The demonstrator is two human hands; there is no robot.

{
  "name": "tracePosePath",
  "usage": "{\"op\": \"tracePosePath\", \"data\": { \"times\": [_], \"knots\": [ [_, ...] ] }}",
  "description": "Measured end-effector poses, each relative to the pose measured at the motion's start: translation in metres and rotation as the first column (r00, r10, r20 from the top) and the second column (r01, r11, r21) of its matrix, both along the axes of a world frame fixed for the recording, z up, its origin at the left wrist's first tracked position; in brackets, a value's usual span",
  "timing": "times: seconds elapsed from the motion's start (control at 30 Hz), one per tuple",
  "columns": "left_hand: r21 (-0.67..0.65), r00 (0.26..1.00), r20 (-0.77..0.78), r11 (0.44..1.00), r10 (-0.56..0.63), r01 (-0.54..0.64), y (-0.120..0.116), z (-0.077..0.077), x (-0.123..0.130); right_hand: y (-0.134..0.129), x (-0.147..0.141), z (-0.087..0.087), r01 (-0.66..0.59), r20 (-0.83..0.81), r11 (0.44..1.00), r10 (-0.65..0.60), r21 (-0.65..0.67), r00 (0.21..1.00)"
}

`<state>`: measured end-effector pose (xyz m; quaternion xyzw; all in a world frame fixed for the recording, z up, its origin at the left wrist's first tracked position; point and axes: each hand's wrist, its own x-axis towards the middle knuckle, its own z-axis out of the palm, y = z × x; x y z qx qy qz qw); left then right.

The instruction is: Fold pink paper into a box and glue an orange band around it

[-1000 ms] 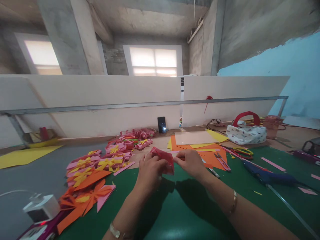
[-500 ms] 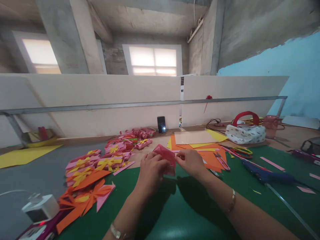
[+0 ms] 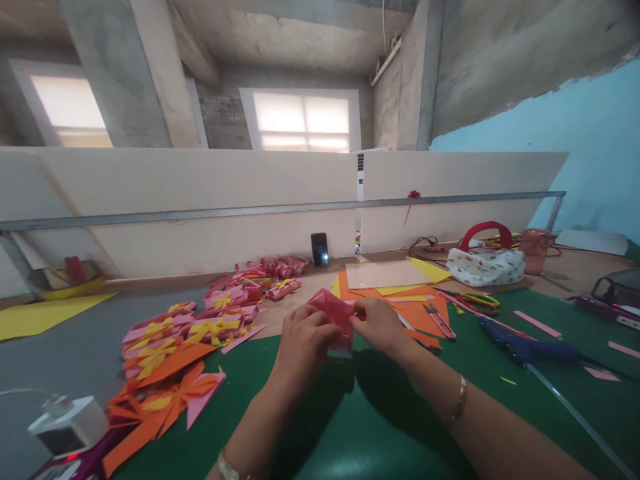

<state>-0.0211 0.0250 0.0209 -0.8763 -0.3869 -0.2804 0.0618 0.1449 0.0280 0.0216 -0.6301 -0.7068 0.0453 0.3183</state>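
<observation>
Between my two hands, above the green mat [image 3: 330,427], is a piece of folded pink paper [image 3: 334,312]. My left hand [image 3: 310,337] is closed around its left side, thumb and fingers gripping it. At the paper's right edge, my right hand [image 3: 376,323] pinches with thumb and fingertips. Part of the paper is hidden behind my left fingers. To the left lies a pile of pink and yellow folded paper pieces [image 3: 215,327], with orange paper cutouts [image 3: 175,397] in front. Right of my hands are orange paper sheets [image 3: 425,310] and small pink-handled snips [image 3: 440,322].
A blue glue gun [image 3: 525,347] lies at right, with yellow-handled scissors [image 3: 480,302] behind it. A phone [image 3: 319,249] leans against the white partition [image 3: 200,180]. A white patterned basket [image 3: 485,267] and a pink jar [image 3: 535,251] stand back right. A white charger [image 3: 70,423] sits front left.
The view has shifted slightly, so the surroundings sit a little further left. Both hands keep hold of the pink paper, with only small finger movement.
</observation>
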Motion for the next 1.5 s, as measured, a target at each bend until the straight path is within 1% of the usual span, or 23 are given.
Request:
{"op": "tracePosePath", "data": {
  "times": [0.17, 0.33, 0.5, 0.6, 0.73, 0.87, 0.93, 1.0, 1.1, 1.17, 1.23, 1.33, 1.5],
  "knots": [
    [0.045, 1.0, 0.023, 0.999, -0.012, 0.011, -0.001, -0.002, 0.0, 0.001, 0.0, 0.0, -0.024, -0.014, 1.0, 0.024, -0.004, 1.0],
    [0.041, 1.0, 0.007, 0.999, -0.025, 0.025, 0.0, -0.002, 0.0, 0.001, 0.002, 0.001, -0.047, -0.016, 0.999, 0.046, -0.023, 0.999],
    [0.065, 0.998, 0.032, 0.997, -0.05, 0.047, 0.002, -0.003, 0.002, 0.003, 0.004, 0.001, -0.095, -0.028, 0.995, 0.094, -0.04, 0.995],
    [0.069, 0.998, 0.037, 0.997, -0.044, 0.041, 0.001, -0.003, 0.002, 0.003, 0.004, 0.002, -0.094, -0.023, 0.995, 0.093, -0.035, 0.995],
    [0.042, 0.998, 0.037, 0.998, -0.055, 0.054, -0.001, -0.002, 0.002, 0.0, 0.003, 0.005, -0.086, -0.021, 0.996, 0.086, -0.018, 0.996],
    [0.032, 0.993, 0.079, 0.996, -0.084, 0.082, -0.003, -0.001, 0.001, -0.002, 0.003, 0.008, -0.072, -0.04, 0.997, 0.072, 0.007, 0.997],
    [0.034, 0.99, 0.115, 0.997, -0.08, 0.076, -0.005, 0.0, 0.002, -0.001, 0.004, 0.008, -0.06, -0.055, 0.998, 0.062, 0.03, 0.997],
    [0.066, 0.983, 0.179, 0.997, -0.048, 0.036, -0.008, 0.001, 0.003, 0.0, 0.004, 0.007, -0.045, -0.069, 0.998, 0.049, 0.053, 0.996],
    [0.152, 0.969, 0.247, 0.987, 0.016, -0.054, -0.014, 0.001, 0.008, -0.001, 0.002, 0.005, -0.024, -0.086, 0.997, 0.03, 0.076, 0.996],
    [0.186, 0.968, 0.24, 0.976, 0.07, -0.116, -0.018, -0.001, 0.012, -0.003, -0.001, 0.004, -0.03, -0.096, 0.996, 0.038, 0.086, 0.995],
    [0.188, 0.967, 0.213, 0.966, 0.138, -0.179, -0.02, -0.003, 0.015, -0.006, -0.005, 0.003, -0.052, -0.105, 0.994, 0.063, 0.099, 0.993],
    [0.177, 0.956, 0.182, 0.948, 0.231, -0.263, -0.02, -0.006, 0.018, -0.01, -0.009, 0.002, -0.114, -0.126, 0.984, 0.132, 0.137, 0.983],
    [0.164, 0.949, 0.157, 0.94, 0.274, -0.298, -0.018, -0.005, 0.018, -0.013, -0.009, 0.003, -0.288, -0.146, 0.94, 0.316, 0.184, 0.938]
  ]
}}
